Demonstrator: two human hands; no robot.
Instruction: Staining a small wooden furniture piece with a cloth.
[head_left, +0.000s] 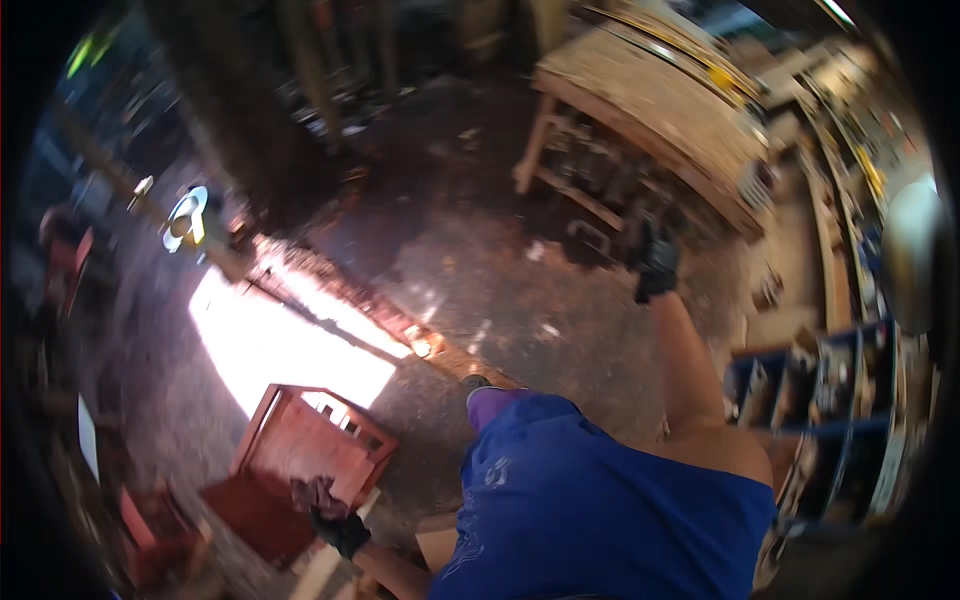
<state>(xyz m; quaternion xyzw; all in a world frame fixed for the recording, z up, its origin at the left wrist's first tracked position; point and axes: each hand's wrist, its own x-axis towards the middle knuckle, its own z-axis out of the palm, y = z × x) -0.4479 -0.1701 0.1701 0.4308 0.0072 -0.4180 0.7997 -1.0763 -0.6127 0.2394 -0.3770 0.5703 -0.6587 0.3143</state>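
Low on the left, my left hand [341, 532], in a dark glove, is closed on a crumpled reddish-brown rag [314, 494]. Just beyond the rag stands a red-brown wooden piece of furniture [302, 440], chair-like with a slatted side. My right hand [657, 266], gloved too, reaches forward at the end of a stretched arm, close to the lower right part of a wooden workbench [655, 95]. Motion smears its fingers, and I cannot make out whether anything is in them. A metal clamp-like frame [590, 238] lies to the left of that hand.
Blue-edged shelving [850, 428] with small compartments stands at my right. Bright sunlight falls on the earthen floor [480, 270] at the left. A thick post [215, 95] rises at the upper left, near a round pale disc [186, 219]. More red wooden pieces [155, 520] sit at the lower left.
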